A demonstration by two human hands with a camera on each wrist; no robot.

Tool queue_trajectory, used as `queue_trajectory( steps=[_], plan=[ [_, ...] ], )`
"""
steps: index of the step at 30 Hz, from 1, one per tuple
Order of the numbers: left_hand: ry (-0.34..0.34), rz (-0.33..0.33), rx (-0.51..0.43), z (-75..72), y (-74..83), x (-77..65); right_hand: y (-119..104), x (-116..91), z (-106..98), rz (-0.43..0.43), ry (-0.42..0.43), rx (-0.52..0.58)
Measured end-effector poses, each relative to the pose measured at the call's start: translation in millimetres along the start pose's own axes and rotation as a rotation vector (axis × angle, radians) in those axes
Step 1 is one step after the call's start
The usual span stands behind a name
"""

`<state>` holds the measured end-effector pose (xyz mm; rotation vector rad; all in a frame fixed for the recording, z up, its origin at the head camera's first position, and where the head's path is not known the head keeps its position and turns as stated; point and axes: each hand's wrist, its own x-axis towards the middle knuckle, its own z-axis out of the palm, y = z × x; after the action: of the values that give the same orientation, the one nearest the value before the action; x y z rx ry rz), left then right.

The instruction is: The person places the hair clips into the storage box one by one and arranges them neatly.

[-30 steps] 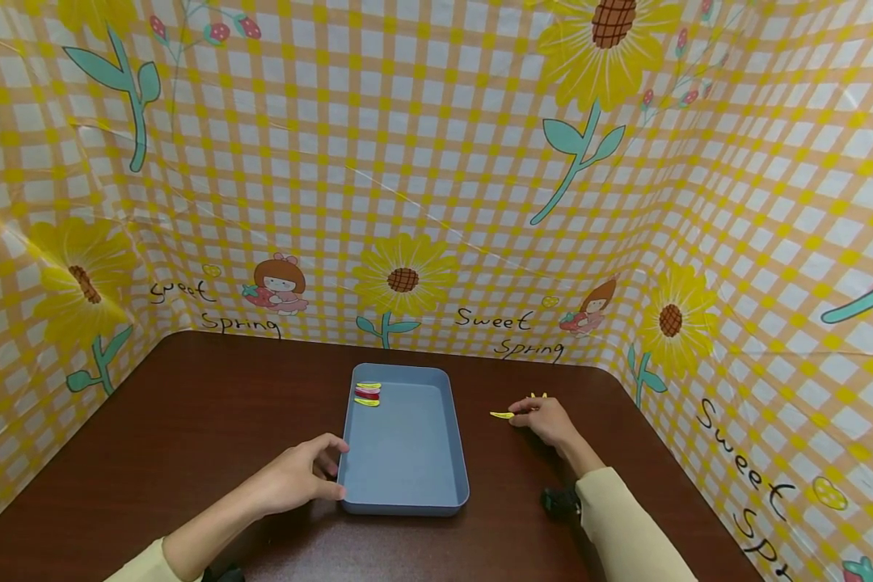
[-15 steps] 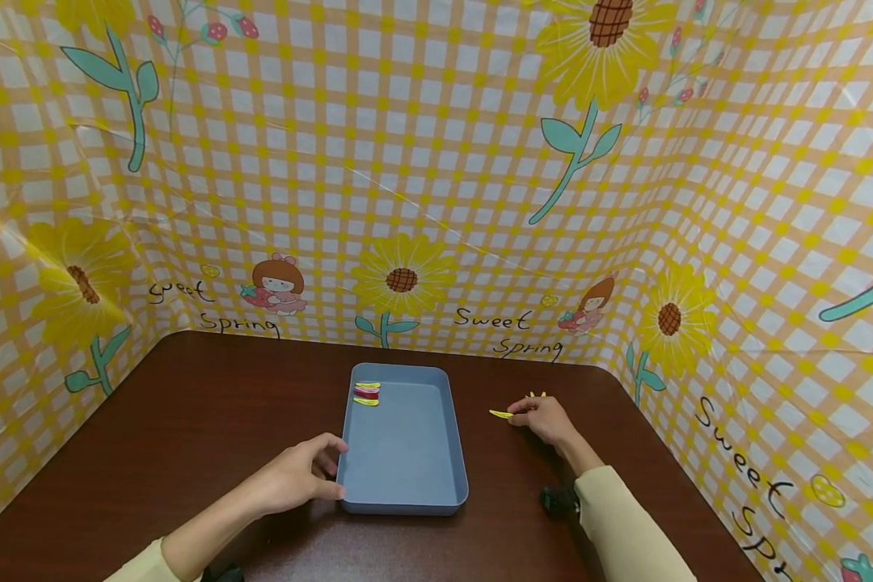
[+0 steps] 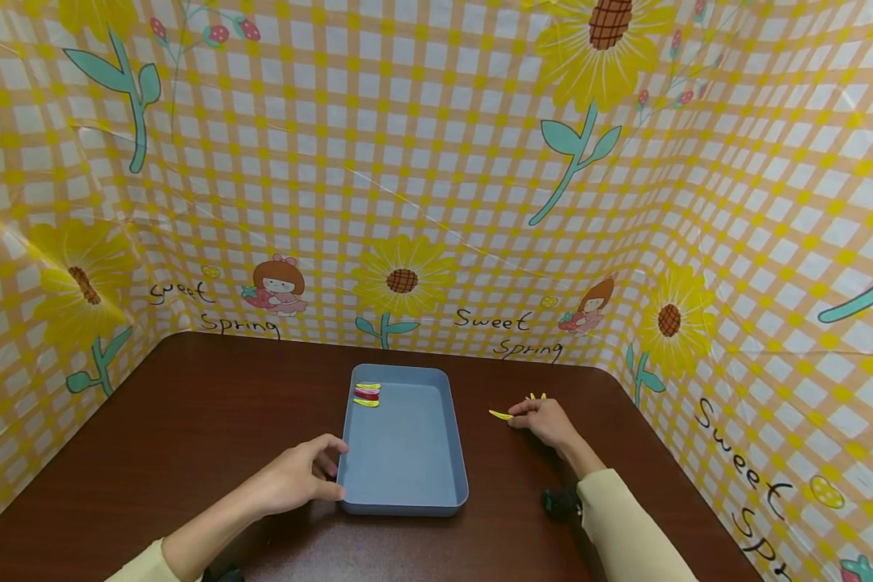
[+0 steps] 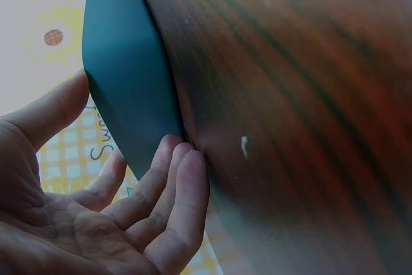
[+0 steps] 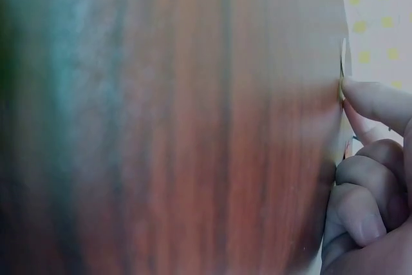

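Observation:
A yellow snap hair clip [image 3: 499,415] lies at the table's right side, its far end pinched between the thumb and index finger of my right hand [image 3: 549,422]. In the right wrist view the clip [image 5: 342,72] appears edge-on and thin. My left hand [image 3: 301,477] rests against the left side of a blue-grey tray [image 3: 403,461], thumb and fingertips touching its wall [image 4: 129,62]. Inside the tray, by its far left corner, several hair clips [image 3: 367,394] sit in a stacked row, yellow, pink and red.
More hair clips [image 3: 538,397] lie just beyond my right hand, partly hidden by it. The dark brown wooden table [image 3: 225,404] is bounded by a checked sunflower cloth [image 3: 436,202] at the back and both sides.

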<state>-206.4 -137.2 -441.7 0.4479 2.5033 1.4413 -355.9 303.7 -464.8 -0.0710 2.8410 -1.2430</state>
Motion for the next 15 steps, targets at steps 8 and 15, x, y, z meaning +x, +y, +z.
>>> queue_trajectory(
  steps=[8, 15],
  plan=[
    [-0.001, 0.003, 0.006, 0.1, -0.6, 0.7, 0.0, 0.0, 0.4, -0.003, 0.002, -0.009],
    [-0.002, 0.001, 0.009, 0.6, -1.5, 1.1, -0.2, -1.5, -0.2, -0.028, 0.003, -0.012]
  ],
)
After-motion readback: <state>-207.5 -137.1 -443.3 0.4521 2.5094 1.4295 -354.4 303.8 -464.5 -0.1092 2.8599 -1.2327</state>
